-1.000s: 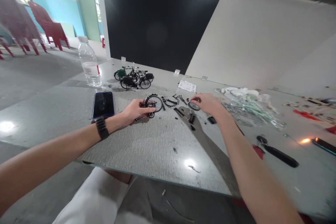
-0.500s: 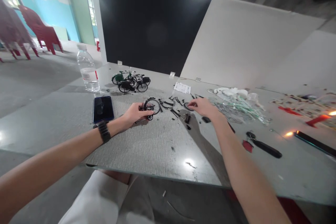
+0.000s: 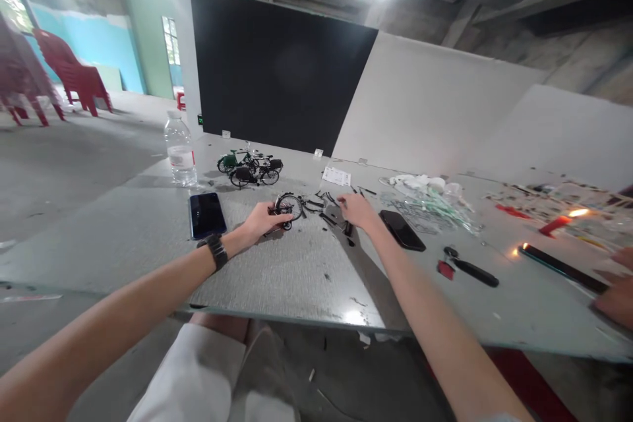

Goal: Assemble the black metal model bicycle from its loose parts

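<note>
My left hand (image 3: 262, 219), with a dark band on its wrist, is closed around a partly built model bicycle (image 3: 288, 210). One spoked wheel of it stands up toward the far side, and the fingers hide much of its frame. To the right, my right hand (image 3: 357, 210) is low over loose dark model parts (image 3: 327, 218), its fingertips pinched on a small model wheel (image 3: 335, 212). That wheel is blurred and partly covered. Beyond my hands stand several finished model bicycles, a green one (image 3: 236, 159) and black ones (image 3: 253, 175).
A phone (image 3: 208, 215) and a water bottle (image 3: 180, 155) are at left. On the right lie another phone (image 3: 403, 231), a black-handled tool (image 3: 475, 273), clear plastic scraps (image 3: 435, 201) and a long dark bar (image 3: 558, 267). Another person's hand (image 3: 617, 293) shows at the right edge.
My right hand has moved left with the wheel, toward my left hand, uncovering the phone beside its forearm. My left hand keeps its hold. Another person's hand has appeared at right.
</note>
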A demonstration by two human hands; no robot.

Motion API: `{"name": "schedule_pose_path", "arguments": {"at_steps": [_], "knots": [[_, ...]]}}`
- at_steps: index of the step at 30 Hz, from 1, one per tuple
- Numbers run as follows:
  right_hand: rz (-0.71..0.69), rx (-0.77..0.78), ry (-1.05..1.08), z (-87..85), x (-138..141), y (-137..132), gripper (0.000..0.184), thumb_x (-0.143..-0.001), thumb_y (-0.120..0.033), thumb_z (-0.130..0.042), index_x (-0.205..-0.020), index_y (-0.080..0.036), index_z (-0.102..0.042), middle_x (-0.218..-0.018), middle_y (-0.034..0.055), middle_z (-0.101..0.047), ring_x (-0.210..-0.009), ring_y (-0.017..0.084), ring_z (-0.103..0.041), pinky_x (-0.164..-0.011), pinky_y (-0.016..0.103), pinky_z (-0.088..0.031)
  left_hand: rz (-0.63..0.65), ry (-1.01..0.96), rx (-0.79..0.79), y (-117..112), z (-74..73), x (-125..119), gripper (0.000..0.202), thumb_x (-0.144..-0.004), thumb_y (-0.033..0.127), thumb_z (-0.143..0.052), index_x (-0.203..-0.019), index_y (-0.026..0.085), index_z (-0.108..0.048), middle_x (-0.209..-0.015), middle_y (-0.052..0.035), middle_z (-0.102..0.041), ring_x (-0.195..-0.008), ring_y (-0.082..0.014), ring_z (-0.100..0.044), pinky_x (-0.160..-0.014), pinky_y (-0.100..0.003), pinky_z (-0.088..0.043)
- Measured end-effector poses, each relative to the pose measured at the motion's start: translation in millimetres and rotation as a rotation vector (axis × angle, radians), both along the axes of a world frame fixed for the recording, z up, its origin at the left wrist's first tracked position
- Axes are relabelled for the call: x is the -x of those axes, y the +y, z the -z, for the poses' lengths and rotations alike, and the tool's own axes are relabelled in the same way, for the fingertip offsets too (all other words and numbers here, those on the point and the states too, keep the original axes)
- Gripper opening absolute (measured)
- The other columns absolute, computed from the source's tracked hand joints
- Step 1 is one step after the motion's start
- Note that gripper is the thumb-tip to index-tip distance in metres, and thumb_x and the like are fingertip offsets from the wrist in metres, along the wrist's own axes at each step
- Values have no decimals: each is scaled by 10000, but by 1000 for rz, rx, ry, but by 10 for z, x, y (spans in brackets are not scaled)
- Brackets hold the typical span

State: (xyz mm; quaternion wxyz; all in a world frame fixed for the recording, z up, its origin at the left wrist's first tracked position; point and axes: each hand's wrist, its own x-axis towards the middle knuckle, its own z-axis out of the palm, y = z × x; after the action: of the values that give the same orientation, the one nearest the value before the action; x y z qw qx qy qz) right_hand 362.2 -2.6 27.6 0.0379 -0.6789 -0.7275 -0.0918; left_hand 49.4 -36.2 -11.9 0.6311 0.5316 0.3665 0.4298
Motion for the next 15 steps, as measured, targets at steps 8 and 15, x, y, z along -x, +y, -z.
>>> {"name": "schedule_pose_path", "arguments": {"at_steps": [8,15], "knots": [[73,32,-19,30,169,404,341,-962,-231,-577,-1268,-141,-696,-1260,204,-713,-1208,289,-632,-982,382,-470,15,2,-8,97,95,-18,424,-680,418,-915,-864,108,-692,-736,-100,-709,-566,-140,-646,-526,-253,-519],[33,29,-4,53,218,367,297,-972,-195,-526,-1174,-153,-740,-1198,178,-743,-1141,276,-668,-968,388,-484,-117,-50,-95,140,56,-18,339,-723,345,-884,-893,106,-712,-803,-100,-717,-655,-136,-660,-596,-241,-527]]}}
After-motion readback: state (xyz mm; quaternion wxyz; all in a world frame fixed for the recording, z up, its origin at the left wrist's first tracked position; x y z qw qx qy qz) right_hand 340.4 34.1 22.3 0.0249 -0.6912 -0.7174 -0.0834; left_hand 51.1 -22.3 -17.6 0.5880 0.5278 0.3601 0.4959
